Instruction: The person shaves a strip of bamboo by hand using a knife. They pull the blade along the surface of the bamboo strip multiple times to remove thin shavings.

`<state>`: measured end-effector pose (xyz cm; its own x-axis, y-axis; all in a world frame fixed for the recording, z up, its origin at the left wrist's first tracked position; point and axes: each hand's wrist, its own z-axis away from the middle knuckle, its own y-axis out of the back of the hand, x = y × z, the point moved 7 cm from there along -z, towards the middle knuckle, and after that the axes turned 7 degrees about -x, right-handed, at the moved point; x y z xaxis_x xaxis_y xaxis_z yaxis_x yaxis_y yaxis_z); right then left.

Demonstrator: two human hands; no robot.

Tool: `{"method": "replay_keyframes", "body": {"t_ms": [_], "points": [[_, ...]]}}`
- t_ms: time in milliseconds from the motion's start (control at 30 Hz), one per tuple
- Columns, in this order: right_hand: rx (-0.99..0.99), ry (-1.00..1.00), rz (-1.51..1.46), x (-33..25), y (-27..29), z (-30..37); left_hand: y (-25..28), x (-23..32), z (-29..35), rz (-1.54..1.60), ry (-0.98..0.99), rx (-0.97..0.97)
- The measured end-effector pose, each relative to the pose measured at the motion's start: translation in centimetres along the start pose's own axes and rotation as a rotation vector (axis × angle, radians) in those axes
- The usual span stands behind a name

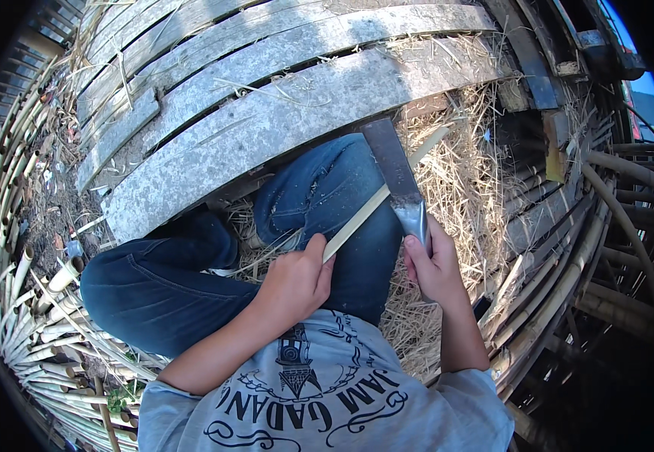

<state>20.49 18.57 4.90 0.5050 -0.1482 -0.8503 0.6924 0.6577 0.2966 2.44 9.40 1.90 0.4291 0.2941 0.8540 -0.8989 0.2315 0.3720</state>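
My left hand (294, 280) is closed round the near end of a thin, pale bamboo strip (360, 218). The strip slants up and to the right across my jeans, passing under the blade of a cleaver-like knife (389, 160). My right hand (433, 260) grips this knife low down, where a grey metal sleeve joins the broad dark blade. Most of the handle is hidden in my fist. The blade points up and slightly left, over my right knee, its tip by the edge of the wooden slats. Beyond the blade, the strip's far end shows above the shavings.
Weathered grey slats (281, 113) form a low platform ahead, with a loose board (119, 137) on its left. Pale shavings (455, 188) heap at my right. Cut bamboo poles (48, 361) are stacked at left; more bamboo (545, 301) lies along the right.
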Motion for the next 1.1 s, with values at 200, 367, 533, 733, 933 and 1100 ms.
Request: {"method": "replay_keyframes", "body": {"t_ms": [200,367,533,733,933,1100], "points": [[0.04,-0.098,-0.191,1.0,0.5,0.5,0.2,-0.2,-0.3,0.049,-0.016,0.022],[0.065,-0.149,-0.342,1.8,1.9,0.3,-0.3,-0.4,-0.1,0.021,0.034,0.004],[-0.105,-0.051,0.206,2.2,-0.1,1.0,-0.1,-0.3,-0.5,0.067,-0.044,0.019],[-0.017,-0.004,0.193,0.5,1.0,-0.1,-0.2,-0.2,-0.6,0.046,-0.02,-0.009],[0.102,-0.123,0.655,-5.3,4.8,-2.3,-0.6,-1.0,-0.7,0.155,0.035,-0.073],[0.062,-0.051,0.252,-1.2,2.5,-3.4,-0.5,-1.8,-0.3,0.203,-0.003,-0.083]]}}
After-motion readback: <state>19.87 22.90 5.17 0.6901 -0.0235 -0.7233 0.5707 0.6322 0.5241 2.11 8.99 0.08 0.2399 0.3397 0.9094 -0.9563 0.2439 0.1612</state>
